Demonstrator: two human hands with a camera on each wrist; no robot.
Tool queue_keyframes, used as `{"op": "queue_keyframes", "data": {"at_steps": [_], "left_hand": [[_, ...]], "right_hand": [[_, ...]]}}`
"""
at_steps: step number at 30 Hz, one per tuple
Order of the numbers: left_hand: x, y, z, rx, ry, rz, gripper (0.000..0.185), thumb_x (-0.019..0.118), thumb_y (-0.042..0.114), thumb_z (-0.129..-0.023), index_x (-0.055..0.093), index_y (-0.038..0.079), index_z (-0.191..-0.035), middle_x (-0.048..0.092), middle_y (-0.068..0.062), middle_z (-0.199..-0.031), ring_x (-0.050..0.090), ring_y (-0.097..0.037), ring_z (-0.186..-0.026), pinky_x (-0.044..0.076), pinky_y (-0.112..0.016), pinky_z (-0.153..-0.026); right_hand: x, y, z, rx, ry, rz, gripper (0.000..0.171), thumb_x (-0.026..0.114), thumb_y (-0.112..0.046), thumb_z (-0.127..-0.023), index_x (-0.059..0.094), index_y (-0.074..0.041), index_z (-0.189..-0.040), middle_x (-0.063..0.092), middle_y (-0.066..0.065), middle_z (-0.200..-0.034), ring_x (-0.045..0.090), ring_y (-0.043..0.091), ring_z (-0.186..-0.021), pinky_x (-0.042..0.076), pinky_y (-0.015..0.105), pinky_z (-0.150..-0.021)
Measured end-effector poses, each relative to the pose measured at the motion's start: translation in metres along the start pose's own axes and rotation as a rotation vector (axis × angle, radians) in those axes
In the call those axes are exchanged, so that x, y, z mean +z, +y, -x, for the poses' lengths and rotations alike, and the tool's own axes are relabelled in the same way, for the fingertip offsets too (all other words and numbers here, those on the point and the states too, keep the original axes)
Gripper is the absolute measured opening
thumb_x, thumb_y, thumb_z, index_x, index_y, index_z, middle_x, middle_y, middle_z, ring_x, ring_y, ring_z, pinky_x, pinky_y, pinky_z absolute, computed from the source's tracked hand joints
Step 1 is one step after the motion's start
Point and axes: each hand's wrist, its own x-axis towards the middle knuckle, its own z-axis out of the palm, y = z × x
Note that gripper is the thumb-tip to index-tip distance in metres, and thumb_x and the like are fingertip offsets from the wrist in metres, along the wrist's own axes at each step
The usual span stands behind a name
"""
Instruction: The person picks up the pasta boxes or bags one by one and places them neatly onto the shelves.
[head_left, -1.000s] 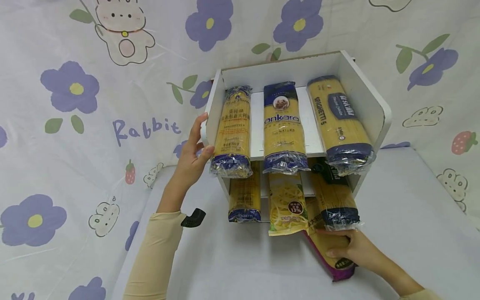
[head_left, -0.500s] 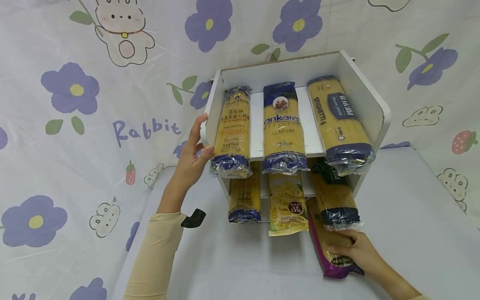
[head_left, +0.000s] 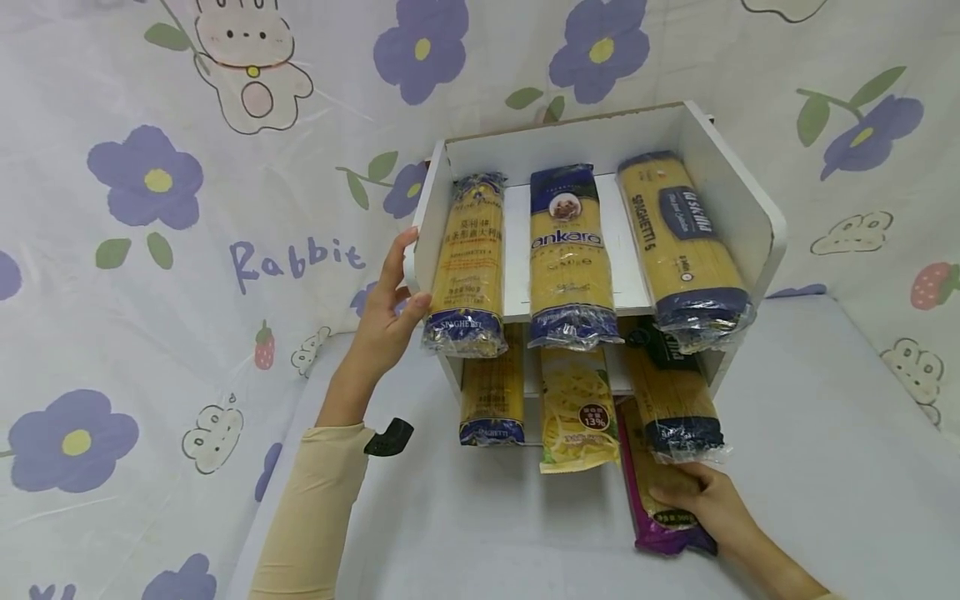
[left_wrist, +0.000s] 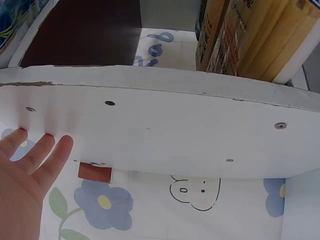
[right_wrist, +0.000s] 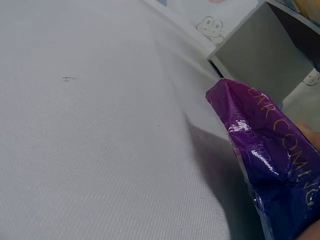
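A white two-tier shelf (head_left: 517,250) holds packs of pasta. My left hand (head_left: 386,325) rests at its left side panel, the thumb by the front edge; in the left wrist view, straight fingers (left_wrist: 57,160) touch the panel's outer face. Low at the right, my right hand (head_left: 712,504) grips a pasta pack with a purple end (head_left: 660,537). The pack slants below the lower tier, its far end hidden under the dark-labelled spaghetti pack (head_left: 675,400). In the right wrist view, the purple-blue pack end (right_wrist: 275,160) stands above the white cloth, my fingers partly visible at the edge.
On the top tier lie a Spaghetti 4 pack (head_left: 471,258), an Ankara pack (head_left: 567,258) and a Spaghetti 5 pack (head_left: 682,242). Below are another spaghetti pack (head_left: 492,400) and a yellow noodle bag (head_left: 577,408), jutting forward. A patterned curtain (head_left: 180,333) hangs behind the white-covered table (head_left: 465,533).
The gripped pack has turned from a leftward slant to steeper, its upper end shifting right from behind the yellow bag. My right hand moved slightly with it; the left hand stays on the shelf.
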Motion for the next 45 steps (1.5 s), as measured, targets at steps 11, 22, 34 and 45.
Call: {"op": "queue_keyframes", "data": {"at_steps": [11,22,34,45], "left_hand": [[-0.001,0.001,0.0,-0.005,-0.005,0.017,0.083,0.049,0.071,-0.09,0.017,0.033,-0.157,0.038,-0.002,-0.156,0.059,-0.035,-0.117,0.057,-0.054,-0.085],[0.002,-0.002,0.0,-0.015,0.001,0.027,0.085,0.048,0.073,-0.089,0.016,0.034,-0.156,0.038,-0.001,-0.156,0.058,-0.035,-0.118,0.056,-0.056,-0.087],[0.003,-0.002,0.0,-0.011,0.011,0.012,0.086,0.047,0.075,-0.088,0.017,0.032,-0.156,0.04,-0.003,-0.155,0.057,-0.033,-0.119,0.054,-0.058,-0.092],[0.003,-0.001,-0.001,-0.006,0.011,0.012,0.085,0.047,0.074,-0.088,0.017,0.032,-0.156,0.039,-0.001,-0.156,0.055,-0.03,-0.12,0.053,-0.058,-0.094]], "right_hand": [[0.004,-0.007,-0.001,0.042,-0.025,0.032,0.075,0.076,-0.027,-0.087,0.043,0.006,-0.145,0.042,0.029,-0.151,0.037,0.047,-0.141,0.032,0.06,-0.116],[0.005,-0.016,0.007,0.112,0.034,0.027,0.076,0.076,-0.029,-0.087,0.042,0.008,-0.144,0.035,0.032,-0.153,0.031,0.05,-0.143,0.026,0.061,-0.118],[-0.007,-0.019,0.012,0.075,0.133,0.091,0.085,0.072,-0.033,-0.091,0.025,0.006,-0.15,0.04,0.034,-0.147,0.047,0.052,-0.132,0.052,0.049,-0.101],[-0.013,-0.024,0.023,-0.082,0.161,0.11,0.041,0.072,-0.025,-0.092,0.064,0.003,-0.121,0.071,0.018,-0.111,0.056,-0.014,-0.084,0.054,0.016,-0.073]]}}
